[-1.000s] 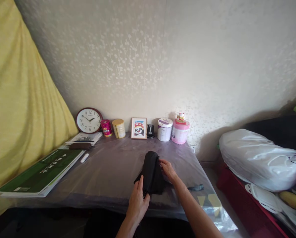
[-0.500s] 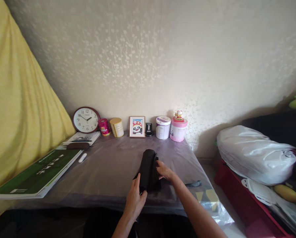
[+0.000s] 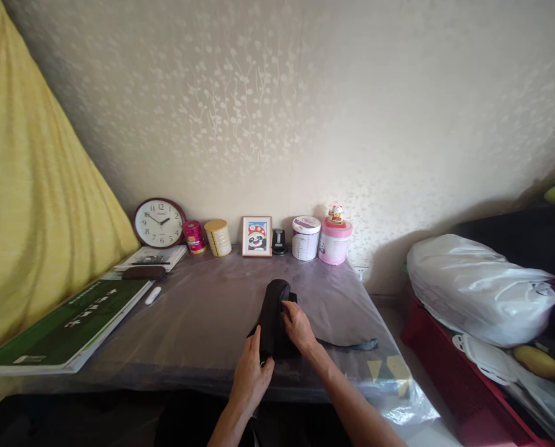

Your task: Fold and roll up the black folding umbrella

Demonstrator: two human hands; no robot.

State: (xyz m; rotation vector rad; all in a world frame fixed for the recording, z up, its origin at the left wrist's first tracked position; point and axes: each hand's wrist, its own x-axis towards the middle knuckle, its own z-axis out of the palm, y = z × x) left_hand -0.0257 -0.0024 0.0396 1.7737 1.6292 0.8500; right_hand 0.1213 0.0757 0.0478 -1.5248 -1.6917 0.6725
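Observation:
A black rolled fabric bundle [image 3: 272, 313] lies lengthwise on the table, pointing away from me; I cannot tell exactly what kind of item it is. My left hand [image 3: 253, 366] grips its near left end, with the thumb at the near edge and the fingers along the side. On top, toward the right side, my right hand [image 3: 297, 326] pinches a fold of the black fabric. A dark strap [image 3: 352, 344] trails out to the right across the table, partly hidden behind my right wrist. The bundle's underside is hidden.
A plastic-covered table [image 3: 189, 329] carries a green book [image 3: 67, 323], a brown case [image 3: 143, 272] and a white object [image 3: 153, 295] at left. Along the wall stand a clock [image 3: 160, 223], tins, a framed panda picture [image 3: 257, 237] and tubs. At right, a white bag [image 3: 477, 288] tops a red bin [image 3: 433, 347].
My right hand has moved left and up from the bundle's right side onto its top fold. More of the strap shows at right. My left hand stays about where it was.

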